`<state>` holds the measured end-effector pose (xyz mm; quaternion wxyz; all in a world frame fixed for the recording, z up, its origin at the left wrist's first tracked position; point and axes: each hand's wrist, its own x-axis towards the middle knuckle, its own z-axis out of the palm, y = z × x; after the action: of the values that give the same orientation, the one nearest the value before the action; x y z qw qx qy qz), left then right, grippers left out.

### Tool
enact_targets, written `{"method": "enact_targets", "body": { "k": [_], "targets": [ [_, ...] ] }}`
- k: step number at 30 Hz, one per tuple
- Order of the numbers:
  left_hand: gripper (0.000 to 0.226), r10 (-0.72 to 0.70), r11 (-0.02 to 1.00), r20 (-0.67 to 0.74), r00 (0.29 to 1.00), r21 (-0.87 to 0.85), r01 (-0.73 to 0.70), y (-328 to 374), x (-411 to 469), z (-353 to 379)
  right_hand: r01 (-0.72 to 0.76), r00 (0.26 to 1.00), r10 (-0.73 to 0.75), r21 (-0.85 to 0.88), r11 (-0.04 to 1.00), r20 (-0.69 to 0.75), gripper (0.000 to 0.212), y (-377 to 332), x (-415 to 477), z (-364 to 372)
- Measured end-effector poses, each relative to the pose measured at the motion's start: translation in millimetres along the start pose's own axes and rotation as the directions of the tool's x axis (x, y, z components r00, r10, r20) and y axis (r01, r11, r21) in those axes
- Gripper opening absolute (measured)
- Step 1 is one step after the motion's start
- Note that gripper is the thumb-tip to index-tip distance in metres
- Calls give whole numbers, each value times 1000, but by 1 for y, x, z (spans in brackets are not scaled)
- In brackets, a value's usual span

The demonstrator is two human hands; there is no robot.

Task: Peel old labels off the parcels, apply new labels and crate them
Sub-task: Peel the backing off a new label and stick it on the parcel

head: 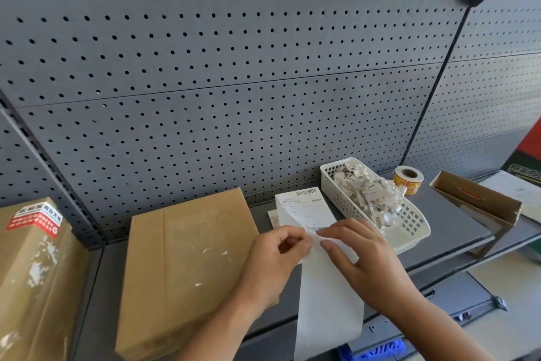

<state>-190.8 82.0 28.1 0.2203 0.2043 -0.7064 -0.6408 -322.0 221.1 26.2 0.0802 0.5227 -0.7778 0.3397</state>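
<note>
- Head view: both hands met on the long white paper label strip with printed barcodes [328, 296]. The left hand [275, 261] had its fingers curled and pinched the strip's edge. The right hand [363, 261] pinched it just beside, thumb under and fingers over.
- The strip's printed end lay on the grey metal shelf [456, 231], and its blank end hung over the front edge.
- The step looked like parting a new label from its backing. Done well, that would mean starting at a corner and peeling low and slowly so the paper did not tear or curl onto itself.
- The flat brown cardboard parcel [187, 255] lay just left of the hands. Only white flecks showed on its face, so its old label seemed already gone.
- A second brown parcel with a red-and-white sticker [35, 267] sat further left.
- The white perforated plastic basket [415, 231], beside the strip, held crumpled label scraps.
- Behind it stood a yellow roll of tape [408, 180], and an open cardboard box [480, 199] lay to the right.
- A grey pegboard wall [234, 67] backed the shelf, and a blue plastic crate [377, 350] showed below.
</note>
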Motion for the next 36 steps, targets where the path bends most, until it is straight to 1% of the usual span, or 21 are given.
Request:
{"method": "enact_targets", "body": {
  "k": [9, 12, 14, 16, 18, 21, 23, 25, 26, 28, 29, 30, 33, 36],
  "targets": [
    [16, 39, 996, 34, 999, 84, -42, -1, -3, -3, 41, 998, -42, 12, 999, 46, 28, -7, 18, 2],
    [13, 50, 994, 36, 998, 96, -53, -2, -2, -4, 66, 997, -64, -27, 997, 52, 26, -9, 22, 3],
    [8, 46, 994, 33, 998, 99, -49, -4, -2, -4, 59, 997, -58, -20, 998, 50, 25, -10, 23, 4],
    [5, 39, 992, 30, 999, 123, -42, -5, -2, -5, 27, 999, -26, -5, 1000, 48, 20, -10, 25, 4],
    [6, 20, 991, 28, 999, 131, -23, -7, -3, -6, -39, 999, 39, 16, 999, 25, 12, -10, 27, 3],
    [7, -35, 993, 22, 999, 111, 33, -9, -3, -9, -182, 982, 187, 153, 971, -15, 9, -8, 32, -2],
    [8, -80, 995, 20, 997, 67, 79, -8, -3, -9, -235, 970, 243, 223, 946, -5, 12, -9, 33, -7],
    [15, -113, 994, 32, 993, -12, 113, -2, -2, -9, -227, 973, 226, 258, 939, 34, 14, -13, 33, -10],
    [23, -119, 992, 46, 992, -43, 121, 1, -1, -9, -211, 978, 204, 268, 940, 53, 14, -16, 32, -10],
    [42, -111, 992, 70, 991, -48, 114, 4, 5, -9, -174, 985, 162, 276, 945, 65, 13, -21, 30, -11],
    [48, -108, 993, 68, 992, -33, 110, 4, 7, -8, -163, 986, 151, 275, 947, 65, 12, -23, 29, -12],
    [49, -108, 994, 62, 992, -27, 110, 5, 8, -7, -159, 987, 146, 276, 948, 67, 12, -24, 29, -12],
    [27, -116, 990, 23, 993, -80, 118, 5, 11, -3, -173, 984, 156, 286, 942, 82, 11, -27, 28, -14],
    [17, -150, 983, 0, 989, -107, 149, 1, 11, 0, -197, 980, 189, 267, 943, 54, 11, -23, 28, -16]
  ]
}}
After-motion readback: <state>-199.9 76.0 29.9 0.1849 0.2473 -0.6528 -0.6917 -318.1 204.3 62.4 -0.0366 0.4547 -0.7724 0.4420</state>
